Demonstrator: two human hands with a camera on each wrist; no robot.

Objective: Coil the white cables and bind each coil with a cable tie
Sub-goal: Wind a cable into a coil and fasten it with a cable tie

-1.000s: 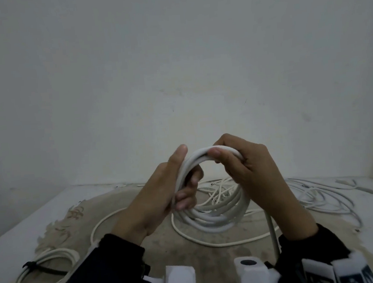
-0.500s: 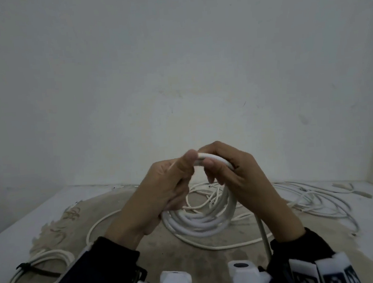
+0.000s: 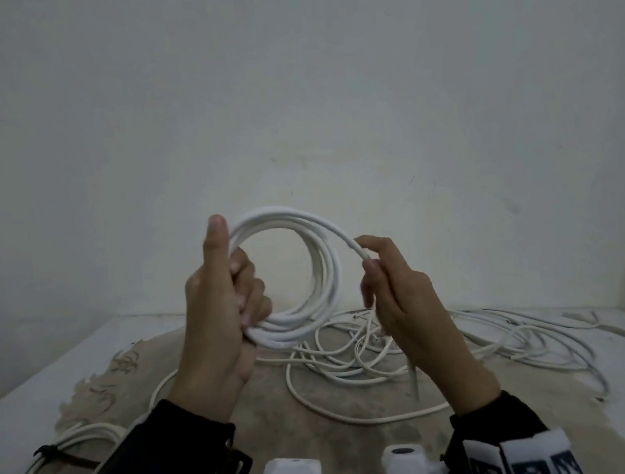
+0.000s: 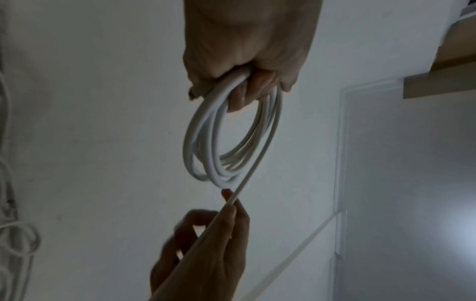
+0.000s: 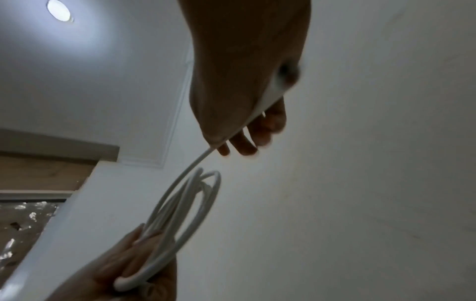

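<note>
My left hand [image 3: 229, 292] grips a coil of white cable [image 3: 321, 273] upright in front of me, thumb raised along its left side, fingers curled through the ring. From the top of the coil the free run of that cable slants down to my right hand [image 3: 375, 269], which pinches it between thumb and fingers; the cable then passes through the palm and drops to the table. In the left wrist view the coil [image 4: 231, 142] hangs from the left hand [image 4: 247, 81]. The right wrist view shows the cable [image 5: 195, 163] leaving the right hand [image 5: 231, 142].
A tangle of loose white cables [image 3: 442, 342] lies on the stained table [image 3: 279, 407] behind and right of my hands. At the near left sits a finished coil [image 3: 52, 466] bound with a dark tie [image 3: 66, 456]. A plain wall rises behind the table.
The hands were together on top of the coil; now the right hand has pulled away to the right along the cable, and the left hand has lifted the coil higher.
</note>
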